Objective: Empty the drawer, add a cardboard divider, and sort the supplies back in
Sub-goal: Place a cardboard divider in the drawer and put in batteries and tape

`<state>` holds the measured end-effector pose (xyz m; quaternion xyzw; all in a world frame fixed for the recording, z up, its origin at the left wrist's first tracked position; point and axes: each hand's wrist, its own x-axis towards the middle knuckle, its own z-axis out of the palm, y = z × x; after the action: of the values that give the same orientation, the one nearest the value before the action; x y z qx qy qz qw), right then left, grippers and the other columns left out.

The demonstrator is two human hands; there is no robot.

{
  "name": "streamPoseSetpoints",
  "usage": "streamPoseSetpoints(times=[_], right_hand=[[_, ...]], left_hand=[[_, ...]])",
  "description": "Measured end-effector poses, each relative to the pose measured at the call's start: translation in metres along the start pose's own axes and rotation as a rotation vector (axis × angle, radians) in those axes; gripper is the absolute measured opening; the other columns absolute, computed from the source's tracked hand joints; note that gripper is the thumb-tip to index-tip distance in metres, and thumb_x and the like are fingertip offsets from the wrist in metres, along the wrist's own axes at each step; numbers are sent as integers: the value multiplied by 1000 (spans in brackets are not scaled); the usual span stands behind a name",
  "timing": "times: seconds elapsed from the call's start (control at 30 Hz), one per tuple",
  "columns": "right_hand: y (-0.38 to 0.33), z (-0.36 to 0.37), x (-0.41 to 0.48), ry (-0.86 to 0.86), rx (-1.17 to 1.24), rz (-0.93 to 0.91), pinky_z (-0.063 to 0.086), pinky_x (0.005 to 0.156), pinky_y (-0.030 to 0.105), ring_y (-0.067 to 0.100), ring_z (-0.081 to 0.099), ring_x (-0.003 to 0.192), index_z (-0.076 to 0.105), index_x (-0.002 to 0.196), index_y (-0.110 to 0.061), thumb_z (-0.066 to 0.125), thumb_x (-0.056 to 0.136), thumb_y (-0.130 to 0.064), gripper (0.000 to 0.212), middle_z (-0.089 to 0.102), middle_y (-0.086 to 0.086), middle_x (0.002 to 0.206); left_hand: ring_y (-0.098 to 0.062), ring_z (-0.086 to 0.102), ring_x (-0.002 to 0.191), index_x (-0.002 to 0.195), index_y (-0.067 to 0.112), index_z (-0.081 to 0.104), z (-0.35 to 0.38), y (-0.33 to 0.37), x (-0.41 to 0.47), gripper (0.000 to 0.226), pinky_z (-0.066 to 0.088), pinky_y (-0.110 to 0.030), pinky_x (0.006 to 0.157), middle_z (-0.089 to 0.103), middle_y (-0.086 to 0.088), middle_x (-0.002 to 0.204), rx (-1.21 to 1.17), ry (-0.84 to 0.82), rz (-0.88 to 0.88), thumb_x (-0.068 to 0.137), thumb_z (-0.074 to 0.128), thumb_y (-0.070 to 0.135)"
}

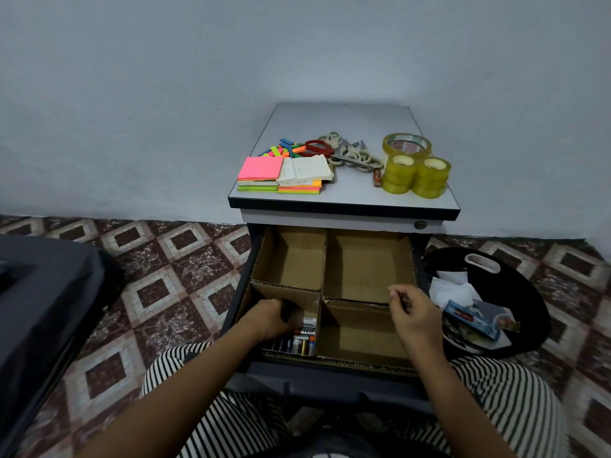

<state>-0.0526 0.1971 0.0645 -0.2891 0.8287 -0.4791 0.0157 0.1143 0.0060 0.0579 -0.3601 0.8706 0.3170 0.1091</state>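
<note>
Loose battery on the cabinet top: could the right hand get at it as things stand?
Probably yes. The battery lies uncovered on the cabinet top, in the gap between scissors and tape rolls. The right hand hovers over the drawer, with nothing between them, though it may pinch something thin.

One wide-angle camera, worn on the person's head, looked forward and down, close over the open drawer (pixel 330 380) at near centre, with the cabinet top (pixel 347 127) farther off and the wall (pixel 297 44) beyond.
</note>
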Motion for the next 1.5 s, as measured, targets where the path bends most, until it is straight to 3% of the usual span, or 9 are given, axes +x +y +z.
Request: streamPoseSetpoints(times=[0.07,0.17,0.3,0.5,0.7,0.9,1.0,1.17,1.5], right_hand=[[0,0,-2,4,-5,-15,38,68,10,12,56,84,68,97,-10,59,89,-7,13,58,0,90],[-6,1,0,-5,-6,-63,46,75,22,13,58,88,67,98,-11,60,88,-6,14,56,-1,93],[-23,1,19,-44,-54,-140,41,76,21,12,56,92,67,103,-10,58,89,-8,16,54,-4,97],[-74,-1,75,-5,-98,-299,37,80,16,8,52,94,65,109,-7,55,92,-12,21,58,3,107],[-107,5,124,3,-289,-370,43,89,30,23,53,112,56,125,-6,48,95,-14,33,53,10,125],[-119,12,147,-123,-649,-362,41,72,32,32,55,102,50,123,-2,49,91,-5,32,45,16,128],[-118,15,150,-169,-773,-361,46,80,35,34,53,107,45,126,1,49,89,-4,38,40,21,133],[-114,18,152,-219,-834,-351,46,85,37,35,50,111,40,131,3,50,89,-7,44,36,23,136],[-103,16,146,-137,-841,-497,44,85,34,29,48,110,55,117,-1,44,94,-13,28,50,18,126]], left_hand=[[-20,57,112,125,11,54,-3,0,-3,42,45,-26,93,61,-7,122,52,5,21,87,63,29],[-16,60,105,119,13,58,-14,5,-6,33,47,-23,89,63,-5,118,128,21,66,88,61,26],[-10,61,96,112,18,61,-49,32,-17,24,51,-24,85,64,1,109,168,49,120,92,57,29],[-14,58,98,109,15,61,-101,90,-7,22,51,-31,86,62,-1,107,189,467,378,93,54,27],[-25,46,115,122,14,56,-119,130,38,30,42,-36,90,53,-9,126,456,760,502,95,47,22],[-30,39,125,128,9,48,-134,150,77,38,37,-44,98,44,-13,136,817,692,408,92,46,17],[-30,38,127,130,6,46,-139,152,85,40,33,-48,102,45,-15,136,908,589,331,93,44,20],[-30,39,127,131,4,46,-138,152,84,41,25,-54,107,44,-15,139,980,526,277,93,43,19],[-27,30,137,128,8,50,-127,146,67,39,2,-65,109,47,-12,138,1007,581,395,92,46,23]])
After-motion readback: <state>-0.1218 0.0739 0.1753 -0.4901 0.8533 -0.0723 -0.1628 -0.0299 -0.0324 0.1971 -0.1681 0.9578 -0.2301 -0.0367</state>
